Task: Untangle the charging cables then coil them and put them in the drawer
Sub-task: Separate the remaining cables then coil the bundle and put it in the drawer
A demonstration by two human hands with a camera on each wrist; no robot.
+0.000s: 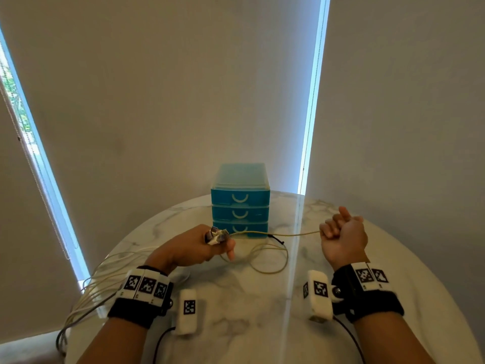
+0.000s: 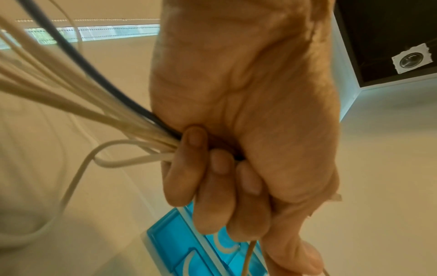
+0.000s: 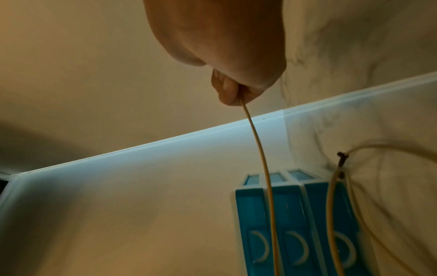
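Left hand (image 1: 194, 248) fists cable bundle (image 2: 99, 119); right hand (image 1: 343, 236) seemingly grips one strand (image 3: 260, 149).

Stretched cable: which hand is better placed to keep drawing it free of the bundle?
Probably the right hand: it grips only the single cable and has open table beside it. The left hand is clamped on the bundle and plugs.

A bundle of cream cables (image 2: 71, 104) with one black strand fans out from the curled fingers (image 2: 212, 186) of the left hand (image 1: 194, 248), connectors (image 1: 216, 235) poking above them. One cream cable (image 1: 294, 234) stretches taut to the right hand (image 1: 342, 233), slack loops below. The blue three-drawer unit (image 1: 240, 206) stands shut just beyond the fingertips.
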